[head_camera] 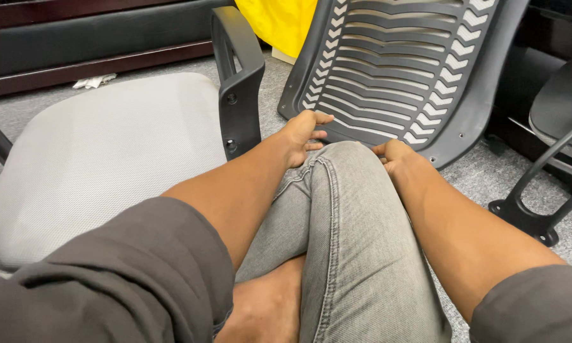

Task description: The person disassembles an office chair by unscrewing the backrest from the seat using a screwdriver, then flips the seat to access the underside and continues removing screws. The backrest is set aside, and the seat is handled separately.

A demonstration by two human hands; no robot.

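A dark grey slatted plastic chair backrest [394,63] stands tilted on the carpet in front of my raised knee in grey jeans [343,209]. My left hand [302,134] grips its lower left edge, fingers curled over the rim. My right hand [394,155] holds the bottom edge on the other side of the knee, its fingers mostly hidden behind the leg. A grey fabric chair seat [102,159] with a black armrest [238,70] lies to the left, close to my left forearm.
A black chair base and frame [540,203] sits on the grey carpet at right. Yellow material [279,22] lies behind the backrest. A dark wooden and black furniture edge [76,38] runs along the top left, with a scrap of paper [92,81] below it.
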